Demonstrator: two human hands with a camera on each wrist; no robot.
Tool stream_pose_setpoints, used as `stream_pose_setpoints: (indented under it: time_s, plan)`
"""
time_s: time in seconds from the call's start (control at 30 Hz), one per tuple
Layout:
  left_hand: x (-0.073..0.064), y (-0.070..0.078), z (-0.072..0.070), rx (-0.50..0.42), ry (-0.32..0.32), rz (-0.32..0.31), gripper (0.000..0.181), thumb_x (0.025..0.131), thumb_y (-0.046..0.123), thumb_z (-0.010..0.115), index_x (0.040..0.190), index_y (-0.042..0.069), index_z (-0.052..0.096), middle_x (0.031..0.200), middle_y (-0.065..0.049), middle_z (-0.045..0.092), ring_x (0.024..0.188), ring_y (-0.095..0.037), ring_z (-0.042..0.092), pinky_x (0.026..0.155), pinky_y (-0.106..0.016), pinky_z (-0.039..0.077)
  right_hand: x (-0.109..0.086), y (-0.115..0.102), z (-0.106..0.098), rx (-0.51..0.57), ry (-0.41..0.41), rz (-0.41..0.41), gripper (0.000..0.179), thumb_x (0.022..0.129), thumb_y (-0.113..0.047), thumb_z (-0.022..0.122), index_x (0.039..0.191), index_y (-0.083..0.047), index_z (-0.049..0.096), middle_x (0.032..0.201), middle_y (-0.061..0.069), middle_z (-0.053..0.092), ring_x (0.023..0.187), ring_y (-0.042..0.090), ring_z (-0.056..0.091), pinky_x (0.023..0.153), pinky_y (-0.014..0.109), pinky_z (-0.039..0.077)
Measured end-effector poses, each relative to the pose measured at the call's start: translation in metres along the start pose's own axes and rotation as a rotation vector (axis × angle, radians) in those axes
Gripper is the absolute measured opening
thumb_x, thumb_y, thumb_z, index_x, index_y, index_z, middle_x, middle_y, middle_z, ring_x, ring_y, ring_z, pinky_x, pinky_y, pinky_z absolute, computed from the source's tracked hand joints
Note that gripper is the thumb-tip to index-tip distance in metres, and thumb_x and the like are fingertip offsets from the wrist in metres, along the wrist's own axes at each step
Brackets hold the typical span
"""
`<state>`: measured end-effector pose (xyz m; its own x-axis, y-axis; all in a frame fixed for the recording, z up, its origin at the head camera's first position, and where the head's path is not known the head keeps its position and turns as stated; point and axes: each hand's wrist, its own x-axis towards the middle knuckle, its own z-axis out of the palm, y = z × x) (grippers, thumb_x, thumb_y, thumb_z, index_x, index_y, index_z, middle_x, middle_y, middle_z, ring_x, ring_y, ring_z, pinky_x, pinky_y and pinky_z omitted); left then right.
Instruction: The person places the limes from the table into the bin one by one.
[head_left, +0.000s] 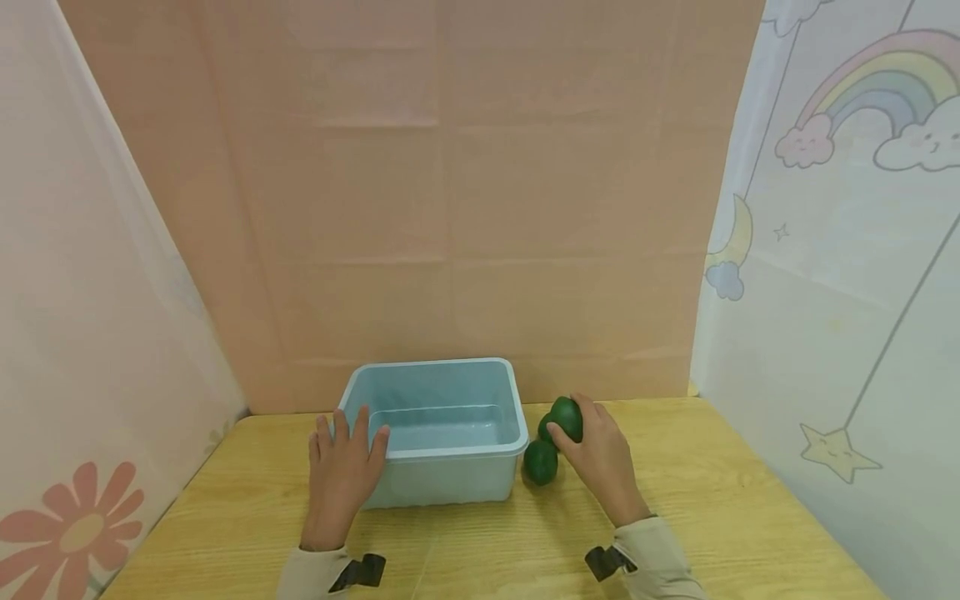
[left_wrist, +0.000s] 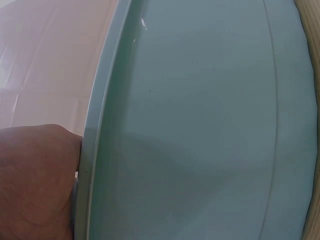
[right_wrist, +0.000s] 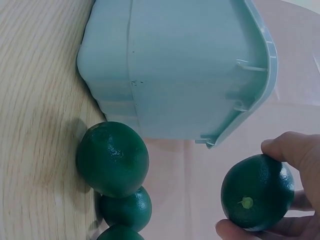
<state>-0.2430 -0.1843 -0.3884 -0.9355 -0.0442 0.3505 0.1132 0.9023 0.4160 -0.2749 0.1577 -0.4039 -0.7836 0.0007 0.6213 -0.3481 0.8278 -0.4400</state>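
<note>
My right hand (head_left: 600, 454) pinches a round, glossy dark green fruit (right_wrist: 257, 192) between thumb and fingers, raised beside the bin's right side. A pale stem scar shows on it in the right wrist view. Several more green fruits (right_wrist: 112, 159) sit close together on the table by the bin, partly overlapping one another. My left hand (head_left: 345, 467), fingers spread and fairly straight, rests at the near left corner of the light blue plastic bin (head_left: 450, 482). In the left wrist view, part of that hand (left_wrist: 37, 185) lies right at the bin's rim.
The wooden table (head_left: 465, 550) reaches back to a plain peach-coloured backdrop (head_left: 480, 208). A flower-printed sheet (head_left: 97, 333) hangs on the left, and one with a rainbow and stars (head_left: 840, 333) on the right. No fruit shows inside the bin in the head view.
</note>
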Motion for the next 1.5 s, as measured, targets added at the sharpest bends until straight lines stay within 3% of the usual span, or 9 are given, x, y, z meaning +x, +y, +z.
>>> stream_pose_setpoints:
  time_s: [0.67,1.5]
  plan:
    - [0.0021,-0.0005,0.0007,0.003,0.024,0.019,0.057,0.107,0.033,0.046,0.148,-0.006,0.040,0.147,-0.044,0.029,0.140,-0.065,0.011,0.110,-0.073,0.010,0.0019,-0.0031,0.0002,0.035,-0.009,0.006,0.056,0.090,-0.029,0.077,0.132,0.004,0.058,0.116,0.025,0.065,0.091,0.036,0.066,0.069,0.049,0.056]
    - [0.0009,-0.0017,0.0006,-0.001,0.018,0.023,0.058,0.107,0.033,0.046,0.148,-0.006,0.040,0.147,-0.044,0.029,0.139,-0.066,0.010,0.110,-0.073,0.010,0.0006,-0.0049,0.0005,0.058,0.052,-0.029,0.060,0.089,-0.029,0.078,0.133,0.006,0.056,0.126,0.026,0.061,0.102,0.040,0.065,0.075,0.053,0.057]
